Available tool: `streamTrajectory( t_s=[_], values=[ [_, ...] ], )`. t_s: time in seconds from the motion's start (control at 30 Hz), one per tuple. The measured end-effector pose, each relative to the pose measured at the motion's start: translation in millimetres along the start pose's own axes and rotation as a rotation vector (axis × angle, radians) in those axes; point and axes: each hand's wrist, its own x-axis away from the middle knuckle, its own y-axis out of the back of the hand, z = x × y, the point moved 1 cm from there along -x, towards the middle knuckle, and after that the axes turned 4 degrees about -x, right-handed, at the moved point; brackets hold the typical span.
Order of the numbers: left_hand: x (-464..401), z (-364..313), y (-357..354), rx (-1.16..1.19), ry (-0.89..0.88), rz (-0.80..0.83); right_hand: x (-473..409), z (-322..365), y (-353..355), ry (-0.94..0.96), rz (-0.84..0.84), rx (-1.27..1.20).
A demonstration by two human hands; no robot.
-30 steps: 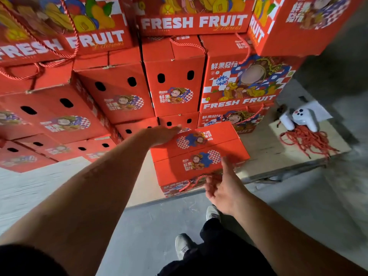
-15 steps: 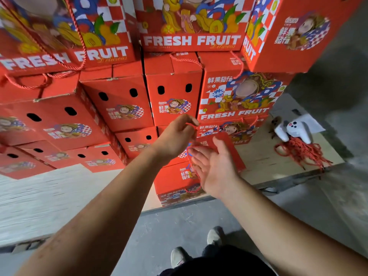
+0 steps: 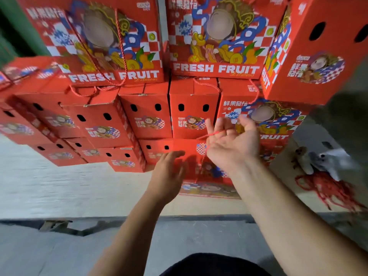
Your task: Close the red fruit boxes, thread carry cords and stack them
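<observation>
Head view: both hands are being held out in front of a stack of red fruit boxes (image 3: 147, 120).

Right hand (image 3: 231, 144) is being held palm up, fingers spread and loosely bent. A thin red cord (image 3: 214, 134) is lying across its fingers and dropping down past the palm edge toward the box below (image 3: 209, 170). Whether the cord is being pinched or just draped cannot be told; motion blur is hiding the contact.

Left hand (image 3: 169, 172) is being held lower and to the left of the right one, fingers straight and relaxed, nothing being gripped. It is hovering just in front of the near box; contact cannot be confirmed.

Near box is sitting alone in front of the stack, on the pale wooden worktop (image 3: 69, 188), top flaps down, cord hanging against its front face.

Stack behind is being carried in several tiers, most boxes closed, with oval holes in the end faces. Upper boxes (image 3: 215, 36) are showing the "FRESH FRUIT" print, and twisted red cord handles are hanging over some of them.

On the right of the worktop, a loose bundle of red cords (image 3: 328, 190) is lying beside a white object (image 3: 326, 160), too blurred to be identified.

Grey concrete floor (image 3: 79, 251) is showing below the worktop edge.
</observation>
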Motion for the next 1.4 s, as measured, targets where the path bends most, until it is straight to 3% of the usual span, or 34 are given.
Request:
streamTrajectory(
  t_s=[0.1, 0.17, 0.3, 0.43, 0.6, 0.7, 0.77, 0.9, 1.03, 1.13, 1.23, 1.27, 1.33, 1.4],
  values=[
    [3, -11, 1, 0.065, -0.117, -0.168, 3, 22, -14, -0.043, 0.200, -0.090],
    [0, -17, -2, -0.022, -0.135, -0.159, 6, 15, -14, -0.082, 0.216, 0.021],
    [5, -15, -12, -0.177, 0.074, -0.137, 12, 15, -22, -0.101, 0.138, 0.176],
    [13, -15, -7, -0.094, -0.020, -0.316, 18, 27, -16, -0.102, 0.427, 0.111],
    [3, -9, -18, -0.203, 0.082, -0.113, 11, 15, -14, -0.157, 0.204, 0.260],
    [4, -9, -21, -0.207, 0.058, -0.261, 16, 21, -4, -0.240, 0.421, 0.269],
    [3, -9, -27, -0.253, 0.064, -0.317, 22, 20, 1, -0.255, 0.453, 0.239],
    [0, 4, -46, -0.247, 0.179, -0.114, 8, 23, -8, -0.200, 0.145, 0.386],
    [-6, 17, -49, -0.125, 0.181, -0.219, -9, 29, 11, -0.183, 0.251, 0.505],
    [-3, 25, -67, -0.118, 0.293, -0.129, -23, 58, 33, -0.237, 0.190, 1.043],
    [5, 27, -85, 0.314, 0.481, -0.102, -40, 123, 72, -0.427, 0.077, 1.742],
    [7, 31, -88, 0.428, 0.523, -0.136, -48, 146, 88, -0.349, -0.049, 1.834],
    [13, 39, -95, 0.570, 0.608, -0.138, -65, 178, 117, -0.006, -0.290, 1.817],
    [16, 42, -100, 0.680, 0.679, -0.102, -70, 171, 142, 0.057, -0.280, 1.756]
  ],
)
